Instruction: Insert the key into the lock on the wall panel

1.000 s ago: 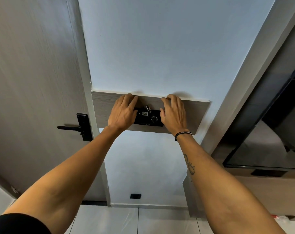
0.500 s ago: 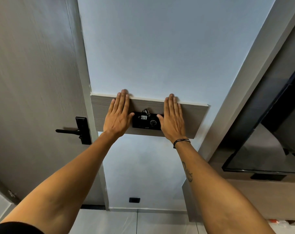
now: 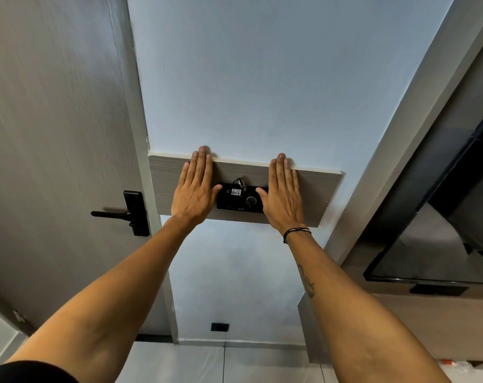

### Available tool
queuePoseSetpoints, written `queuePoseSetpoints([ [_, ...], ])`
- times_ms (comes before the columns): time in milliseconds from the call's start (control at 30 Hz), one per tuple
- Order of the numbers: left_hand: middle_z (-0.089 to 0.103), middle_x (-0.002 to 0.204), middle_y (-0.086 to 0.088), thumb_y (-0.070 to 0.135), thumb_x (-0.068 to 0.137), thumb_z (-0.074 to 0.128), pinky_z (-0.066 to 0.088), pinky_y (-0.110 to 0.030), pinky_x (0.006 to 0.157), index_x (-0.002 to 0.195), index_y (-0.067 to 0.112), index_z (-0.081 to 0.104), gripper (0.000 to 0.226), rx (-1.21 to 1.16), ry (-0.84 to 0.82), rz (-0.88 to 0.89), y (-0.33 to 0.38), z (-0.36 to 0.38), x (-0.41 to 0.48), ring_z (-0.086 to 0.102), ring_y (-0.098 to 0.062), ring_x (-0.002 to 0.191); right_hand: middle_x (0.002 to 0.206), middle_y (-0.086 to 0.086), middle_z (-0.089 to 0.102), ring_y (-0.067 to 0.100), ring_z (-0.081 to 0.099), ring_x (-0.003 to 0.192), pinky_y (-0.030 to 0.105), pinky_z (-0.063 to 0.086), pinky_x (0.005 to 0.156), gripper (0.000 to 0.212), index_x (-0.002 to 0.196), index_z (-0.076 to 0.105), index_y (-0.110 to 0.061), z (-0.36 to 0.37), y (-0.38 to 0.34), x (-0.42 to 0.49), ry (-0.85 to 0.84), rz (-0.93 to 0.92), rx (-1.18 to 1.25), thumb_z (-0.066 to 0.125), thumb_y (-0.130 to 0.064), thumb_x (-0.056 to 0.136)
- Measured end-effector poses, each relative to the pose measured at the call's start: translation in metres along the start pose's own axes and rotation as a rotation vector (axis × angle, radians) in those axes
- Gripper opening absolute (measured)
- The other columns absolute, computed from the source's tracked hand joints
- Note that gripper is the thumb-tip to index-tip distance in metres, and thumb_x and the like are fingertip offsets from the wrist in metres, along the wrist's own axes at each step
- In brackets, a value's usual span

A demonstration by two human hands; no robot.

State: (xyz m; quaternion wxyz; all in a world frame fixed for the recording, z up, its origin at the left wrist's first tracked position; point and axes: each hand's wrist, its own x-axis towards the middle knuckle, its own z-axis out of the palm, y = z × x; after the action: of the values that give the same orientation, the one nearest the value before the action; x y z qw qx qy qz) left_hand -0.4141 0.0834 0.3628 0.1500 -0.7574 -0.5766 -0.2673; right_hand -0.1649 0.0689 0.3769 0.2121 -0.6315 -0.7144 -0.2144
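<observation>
**Ana:** On the far left, what do we have before the hands?

**Ben:** Only a grey wood-grain door (image 3: 55, 134) with a black lever handle (image 3: 118, 214). It has no part in this. Next comes the long grey-brown wooden wall panel (image 3: 314, 189), fixed across the pale blue wall (image 3: 262, 78).

**Ana:** And the left hand?

**Ben:** The left hand (image 3: 194, 190) lies flat on the panel, fingers straight and together, grasping nothing. Its fingertips reach just over the panel's top edge, and its thumb touches the left end of the black rectangular lock plate (image 3: 240, 199).

**Ana:** Where is the key, then?

**Ben:** A small metal key on a ring with a white tag (image 3: 238, 186) sits at the top of the black plate, between the two hands. I judge it is already in the lock, since neither hand holds it and it stays up there. If so, little or nothing is left.

**Ana:** Can you see the keyhole?

**Ben:** No. The ring and tag cover it, so I cannot tell how deep the blade sits. The tag's writing is too small to read. A round dial-like part (image 3: 252, 201) lower right is also unclear.

**Ana:** The right hand?

**Ben:** The right hand (image 3: 285, 196), with a dark cord bracelet (image 3: 297, 233) at the wrist, is likewise flat, empty, thumb touching the plate's right end.
</observation>
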Motion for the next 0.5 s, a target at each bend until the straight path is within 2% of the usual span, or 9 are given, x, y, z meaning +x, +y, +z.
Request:
queuePoseSetpoints([
  [333, -0.012, 0.180, -0.014, 0.052, 0.114, 0.021, 0.002, -0.047, 0.138, 0.170, 0.005, -0.003, 0.077, -0.006, -0.021, -0.018, 0.0023, -0.0031, 0.0002, -0.011, -0.028, 0.168, 0.178, 0.017, -0.004, 0.032, -0.003, 0.167, 0.050, 0.012, 0.136, 0.086, 0.168, 0.002, -0.004, -0.0028, -0.0020, -0.0001, -0.006, 0.009, -0.018, 0.039, -0.053, 0.109],
  [500, -0.014, 0.180, -0.012, 0.049, 0.114, 0.026, 0.002, -0.047, 0.139, 0.170, 0.005, -0.003, 0.077, -0.034, -0.026, -0.024, 0.0035, -0.0037, -0.0002, -0.012, -0.028, 0.168, 0.178, 0.017, -0.006, 0.031, -0.005, 0.167, 0.051, 0.011, 0.136, 0.087, 0.168, 0.001, -0.004, -0.0022, -0.0037, -0.0009, -0.026, 0.020, -0.020, 0.039, -0.055, 0.109],
])
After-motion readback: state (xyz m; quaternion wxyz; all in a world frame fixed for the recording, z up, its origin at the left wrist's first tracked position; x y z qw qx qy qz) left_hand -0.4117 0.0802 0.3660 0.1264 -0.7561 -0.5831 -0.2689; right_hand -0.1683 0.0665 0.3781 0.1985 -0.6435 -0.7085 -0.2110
